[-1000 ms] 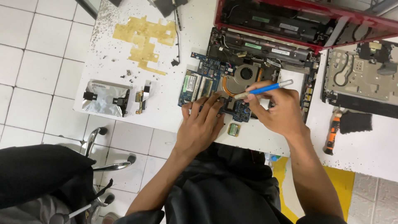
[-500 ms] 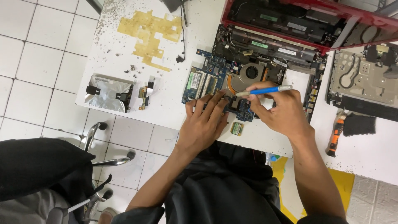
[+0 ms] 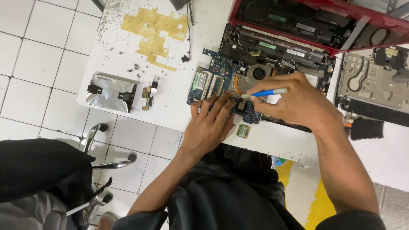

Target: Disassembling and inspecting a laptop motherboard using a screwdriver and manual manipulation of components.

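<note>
White tabletop speckled with dark crumbs sits over a floor of pale square tiles, its near edge running just above the person's lap. Yellowish tape residue stains the far part. A silver drive lies close to the left edge, a small bracket beside it, with bare tabletop between them and the blue circuit board. The left hand presses flat, fingers spread, on the board's near edge. The right hand grips a blue-handled brush, tip over the board beside the fan. A red laptop shell crowds the far right; a small chip lies near the table's edge. A chair stands lower left.
</note>
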